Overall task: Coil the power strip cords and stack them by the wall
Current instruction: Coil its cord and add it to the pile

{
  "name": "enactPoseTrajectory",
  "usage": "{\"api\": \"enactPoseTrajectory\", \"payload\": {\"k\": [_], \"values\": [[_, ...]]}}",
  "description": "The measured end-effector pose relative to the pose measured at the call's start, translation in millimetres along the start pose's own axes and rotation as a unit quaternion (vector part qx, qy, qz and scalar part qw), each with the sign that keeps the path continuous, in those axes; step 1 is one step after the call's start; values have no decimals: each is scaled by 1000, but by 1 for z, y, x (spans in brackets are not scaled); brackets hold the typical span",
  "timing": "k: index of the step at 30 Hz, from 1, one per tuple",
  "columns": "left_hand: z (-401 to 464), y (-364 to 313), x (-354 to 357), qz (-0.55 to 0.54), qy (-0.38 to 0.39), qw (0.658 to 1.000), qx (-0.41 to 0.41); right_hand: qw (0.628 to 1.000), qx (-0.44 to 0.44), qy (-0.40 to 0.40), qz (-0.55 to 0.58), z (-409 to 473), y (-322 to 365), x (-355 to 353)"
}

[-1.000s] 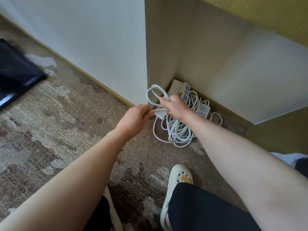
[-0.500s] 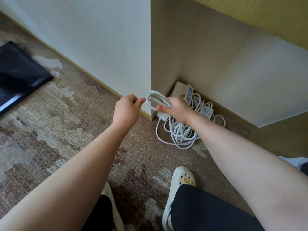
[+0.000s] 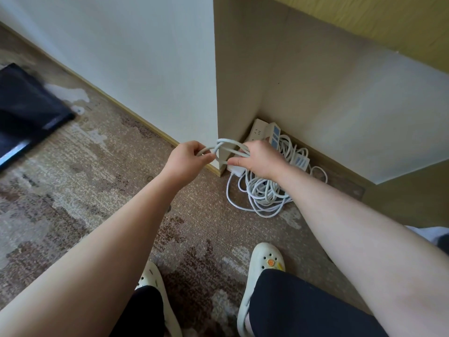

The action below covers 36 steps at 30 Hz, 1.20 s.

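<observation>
A white cord loop (image 3: 227, 145) hangs in the air in front of the wall corner. My right hand (image 3: 261, 159) grips its gathered turns and a white power strip end (image 3: 236, 169) below the thumb. My left hand (image 3: 188, 158) pinches the loop's left strand between thumb and fingers. Under my right wrist a loose pile of white cord (image 3: 263, 192) lies on the carpet. Behind it two power strips (image 3: 266, 131) with blue-marked sockets lean in the corner against the beige wall, and another white strip (image 3: 300, 161) lies beside the pile.
A white wall panel (image 3: 145, 69) ends in a corner edge right behind the loop. A dark flat object (image 3: 24, 110) lies on the patterned carpet at far left. My two white clogs (image 3: 263, 266) stand at the bottom, close to the cord pile.
My left hand let go of the cord, drew back to the left, then came back and pinched the loop's left strand. My right hand kept its grip and shifted slightly.
</observation>
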State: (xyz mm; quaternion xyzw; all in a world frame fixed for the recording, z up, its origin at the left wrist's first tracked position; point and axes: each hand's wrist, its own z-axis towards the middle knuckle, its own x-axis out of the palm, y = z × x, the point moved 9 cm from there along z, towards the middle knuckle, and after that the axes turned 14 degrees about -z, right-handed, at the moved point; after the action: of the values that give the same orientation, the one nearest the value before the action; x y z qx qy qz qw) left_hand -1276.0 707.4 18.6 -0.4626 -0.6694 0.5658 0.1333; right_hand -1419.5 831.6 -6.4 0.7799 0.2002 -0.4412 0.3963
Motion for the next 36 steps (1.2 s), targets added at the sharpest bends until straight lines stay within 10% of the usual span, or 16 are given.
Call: {"api": "enactPoseTrajectory", "payload": {"k": [12, 23, 29, 36], "values": [[2, -9, 24, 28, 43, 997, 53, 998, -37, 54, 14, -8, 10, 9], [10, -14, 7, 14, -77, 996, 45, 995, -96, -32, 16, -11, 4, -1], [7, 1, 21, -87, 2, 996, -1, 997, -17, -70, 8, -12, -22, 1], [-15, 53, -6, 47, 61, 997, -25, 983, 80, -93, 136, -11, -65, -14]]}}
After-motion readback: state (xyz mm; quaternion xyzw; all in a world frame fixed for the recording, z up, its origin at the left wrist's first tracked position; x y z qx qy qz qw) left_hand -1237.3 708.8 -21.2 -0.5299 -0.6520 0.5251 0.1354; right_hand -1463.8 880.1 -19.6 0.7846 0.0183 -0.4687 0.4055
